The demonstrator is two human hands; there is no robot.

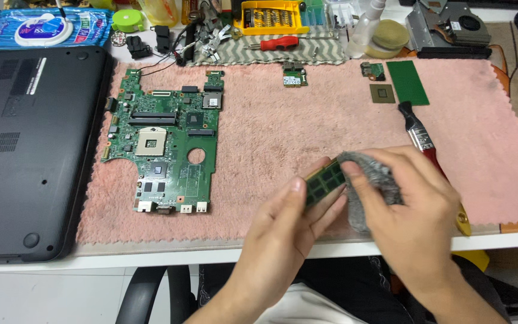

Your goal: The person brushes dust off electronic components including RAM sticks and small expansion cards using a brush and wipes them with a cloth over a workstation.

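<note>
Both hands grasping, left hand (286, 231) one memory module (325, 180), right hand (412, 207) one grey cloth (370, 174)

cloth, circuit board and plastic on a desk

fuzzy pink towel (307, 126); matt black plastic laptop base (25, 150) left; green board (166, 141) with shiny metal parts; woolly grey cloth (370, 177) against a green memory stick (325, 180).
</note>
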